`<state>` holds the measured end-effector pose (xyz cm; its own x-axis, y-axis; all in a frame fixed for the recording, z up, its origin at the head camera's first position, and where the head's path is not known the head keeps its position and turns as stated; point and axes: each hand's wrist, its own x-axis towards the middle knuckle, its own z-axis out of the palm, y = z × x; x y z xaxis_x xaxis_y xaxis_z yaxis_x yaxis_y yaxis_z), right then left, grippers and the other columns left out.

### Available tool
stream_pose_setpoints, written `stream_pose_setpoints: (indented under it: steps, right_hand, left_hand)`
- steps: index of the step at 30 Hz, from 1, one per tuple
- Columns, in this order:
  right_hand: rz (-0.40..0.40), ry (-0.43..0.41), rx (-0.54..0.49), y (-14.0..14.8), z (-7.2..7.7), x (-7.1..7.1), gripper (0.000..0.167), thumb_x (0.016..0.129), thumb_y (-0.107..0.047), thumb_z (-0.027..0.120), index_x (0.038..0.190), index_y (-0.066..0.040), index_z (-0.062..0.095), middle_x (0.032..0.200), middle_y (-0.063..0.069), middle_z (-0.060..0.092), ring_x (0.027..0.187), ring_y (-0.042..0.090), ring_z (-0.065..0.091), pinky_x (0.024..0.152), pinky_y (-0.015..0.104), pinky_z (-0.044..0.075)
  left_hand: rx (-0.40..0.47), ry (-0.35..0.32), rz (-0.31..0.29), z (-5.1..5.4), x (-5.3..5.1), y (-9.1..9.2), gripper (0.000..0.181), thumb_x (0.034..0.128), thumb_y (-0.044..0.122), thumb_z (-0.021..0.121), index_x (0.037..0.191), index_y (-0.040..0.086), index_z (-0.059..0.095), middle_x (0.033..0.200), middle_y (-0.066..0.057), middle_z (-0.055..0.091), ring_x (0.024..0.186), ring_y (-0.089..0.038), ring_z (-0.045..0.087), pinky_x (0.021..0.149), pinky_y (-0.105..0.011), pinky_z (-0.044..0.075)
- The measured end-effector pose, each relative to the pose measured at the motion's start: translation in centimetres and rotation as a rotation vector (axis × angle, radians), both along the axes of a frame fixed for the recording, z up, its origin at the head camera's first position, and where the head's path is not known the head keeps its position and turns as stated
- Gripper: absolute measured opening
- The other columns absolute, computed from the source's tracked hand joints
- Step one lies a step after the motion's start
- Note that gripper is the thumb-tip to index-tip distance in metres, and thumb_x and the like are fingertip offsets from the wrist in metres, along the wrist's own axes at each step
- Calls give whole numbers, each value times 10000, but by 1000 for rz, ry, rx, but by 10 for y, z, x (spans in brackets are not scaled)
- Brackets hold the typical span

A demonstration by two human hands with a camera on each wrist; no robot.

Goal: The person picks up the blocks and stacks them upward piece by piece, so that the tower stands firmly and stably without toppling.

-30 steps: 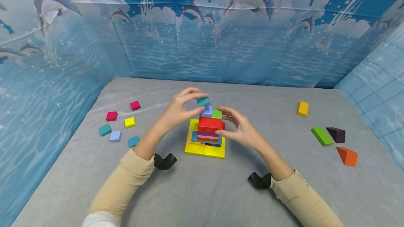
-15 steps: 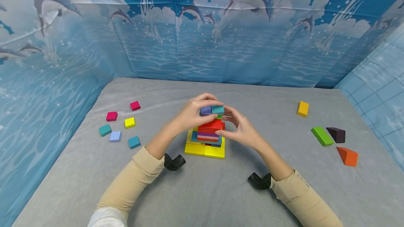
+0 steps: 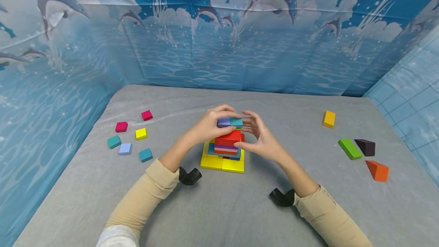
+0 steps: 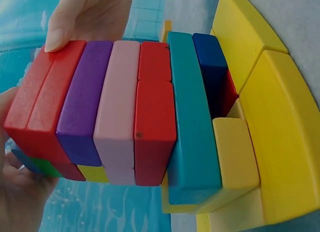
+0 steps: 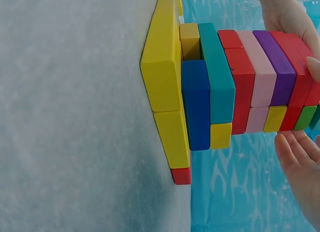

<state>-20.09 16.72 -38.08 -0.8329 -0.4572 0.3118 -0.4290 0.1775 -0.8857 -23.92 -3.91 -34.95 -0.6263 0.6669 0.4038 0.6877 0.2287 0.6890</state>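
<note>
Beside a light purple block (image 3: 223, 122), a teal block (image 3: 236, 122) sits high on a colourful stack with yellow blocks (image 3: 233, 166) at its base. My left hand (image 3: 210, 124) pinches the teal block, fingertips over its top and thumb at its near side. Close to the stack's right side is my right hand (image 3: 258, 137), fingers loosely bent and parted; its thumb touches the upper red blocks (image 4: 50, 91) in the left wrist view. The right wrist view shows the right hand's fingers (image 5: 295, 147) beside the small red block (image 5: 291, 118) and green block (image 5: 305, 118).
Several small pink, yellow, teal and pale blue blocks (image 3: 125, 148) lie on the grey cloth at the left. On the right are a yellow block (image 3: 329, 119), a green one (image 3: 350, 148), a dark one (image 3: 365, 147) and an orange one (image 3: 377, 170).
My left hand has moved right and down, bringing the teal block from above the purple block to its right side. The right hand's upper fingers have lifted slightly; its thumb stayed in place.
</note>
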Motion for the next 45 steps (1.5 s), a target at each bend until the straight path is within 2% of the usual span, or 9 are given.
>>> stream_pose_setpoints:
  steps: [7,13,16,23,27,33,40,43,45]
  right_hand:
    - [-11,43,6,-1,1,1,771,759,52,694,1358,-19,214,1282,186,457,1164,267,460,976,440,382]
    - [-17,92,23,-6,16,11,702,732,126,681,1301,67,275,1246,244,454,1133,336,459,929,534,386]
    - [-30,111,46,-7,20,14,670,727,113,693,1281,82,318,1245,234,459,1119,329,468,911,526,405]
    - [-32,153,61,1,-2,0,665,741,11,729,1298,-27,368,1280,110,471,1126,208,480,910,443,440]
    - [-32,154,70,0,1,1,658,740,21,726,1292,-13,368,1276,126,470,1122,222,482,916,412,444]
    - [-36,139,80,-7,21,14,629,732,86,703,1259,73,359,1251,208,461,1108,297,480,908,479,427]
    - [-35,143,92,-8,24,16,623,731,86,704,1251,89,362,1247,219,461,1106,300,484,901,499,419]
    - [-38,145,94,-8,24,16,624,731,86,704,1252,86,362,1249,217,463,1109,298,485,913,444,435]
    - [-41,149,99,-8,23,16,626,728,90,705,1252,88,361,1249,221,464,1107,303,486,919,352,449]
  left_hand:
    - [33,-90,13,-2,-1,-2,310,828,57,654,1133,18,610,1173,-119,541,1040,-228,501,825,-265,484]
    - [47,-120,43,-6,-1,-4,363,826,96,668,1172,33,577,1192,-102,555,1004,-213,512,815,-285,475]
    - [65,-136,65,-8,-1,-5,373,819,101,676,1173,33,578,1182,-101,565,976,-204,526,808,-279,481]
    - [101,-159,103,-11,1,-6,343,813,101,682,1137,15,608,1131,-124,595,928,-209,557,805,-290,498]
    - [108,-186,114,-12,2,-7,342,815,111,683,1137,21,615,1141,-122,590,945,-214,554,822,-320,497]
    - [90,-182,141,-12,5,-5,346,817,135,681,1142,39,611,1144,-122,593,935,-214,567,814,-296,502]
    - [80,-197,163,-13,5,-4,347,824,144,674,1151,49,602,1152,-115,591,945,-215,567,809,-272,500]
    - [87,-187,151,-13,5,-4,364,824,138,675,1166,44,592,1165,-112,585,963,-210,562,829,-282,494]
    - [105,-166,138,-13,5,-6,402,814,133,687,1190,45,576,1185,-105,575,1006,-209,549,878,-311,472]
